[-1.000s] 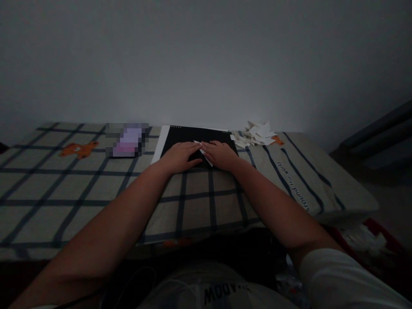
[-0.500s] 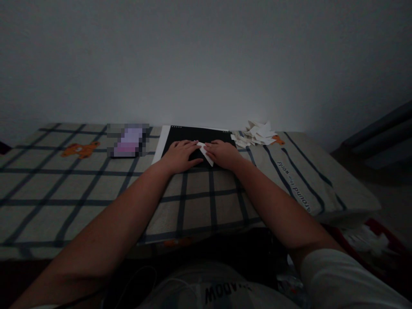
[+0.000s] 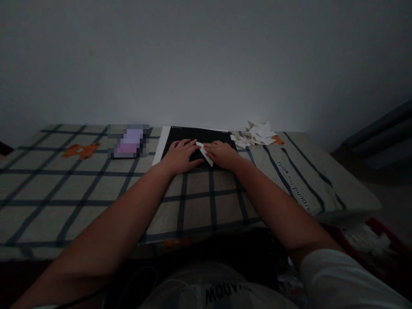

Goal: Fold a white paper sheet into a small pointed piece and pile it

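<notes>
A small folded piece of white paper with a pointed lower end lies on a black sheet or pad. From the left, my left hand rests on the black surface, fingers stretched and thumb apart, its fingertips at the paper's upper left edge. Opposite it, my right hand lies over the paper's right side with fingers extended and pressing down. Its thumb is hidden. Neither hand is wrapped round anything.
White folded paper pieces are heaped right of the black pad. A phone-like device, blurred out, lies to the left. A checked cloth covers the table, which meets a grey wall. A red container with pale stuff stands below right.
Both hands stay almost in place. My right fingers have shifted very slightly over the paper; the paper and the heap look the same.
</notes>
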The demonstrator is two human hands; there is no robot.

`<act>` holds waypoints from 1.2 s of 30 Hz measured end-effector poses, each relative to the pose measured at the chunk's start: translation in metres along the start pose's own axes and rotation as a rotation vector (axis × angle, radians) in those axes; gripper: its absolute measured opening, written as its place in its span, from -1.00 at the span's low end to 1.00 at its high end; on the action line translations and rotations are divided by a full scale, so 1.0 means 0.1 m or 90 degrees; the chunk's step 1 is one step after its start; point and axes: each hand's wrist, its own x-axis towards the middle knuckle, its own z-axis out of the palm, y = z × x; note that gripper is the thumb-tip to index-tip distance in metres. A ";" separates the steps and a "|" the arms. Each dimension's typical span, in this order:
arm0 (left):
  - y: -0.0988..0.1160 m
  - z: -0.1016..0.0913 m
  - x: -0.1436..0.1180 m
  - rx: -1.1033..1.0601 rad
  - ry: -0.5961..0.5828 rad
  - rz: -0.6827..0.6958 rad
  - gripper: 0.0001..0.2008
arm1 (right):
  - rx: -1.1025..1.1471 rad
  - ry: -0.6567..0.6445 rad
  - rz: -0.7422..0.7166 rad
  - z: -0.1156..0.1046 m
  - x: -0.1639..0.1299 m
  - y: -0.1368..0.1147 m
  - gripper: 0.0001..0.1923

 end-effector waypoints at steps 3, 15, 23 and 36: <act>0.00 0.01 0.00 0.002 0.017 0.041 -0.40 | 0.005 0.004 -0.008 0.00 0.00 0.01 -0.50; 0.04 0.05 0.02 -0.019 0.016 0.001 -0.34 | 0.034 -0.009 -0.003 0.00 -0.01 0.04 -0.48; 0.18 0.00 0.03 -0.021 0.031 -0.046 -0.43 | 0.127 -0.058 -0.017 -0.02 -0.03 0.15 -0.52; 0.12 0.02 -0.01 -0.017 0.063 -0.021 -0.41 | 0.143 -0.017 -0.007 0.05 -0.05 0.13 -0.52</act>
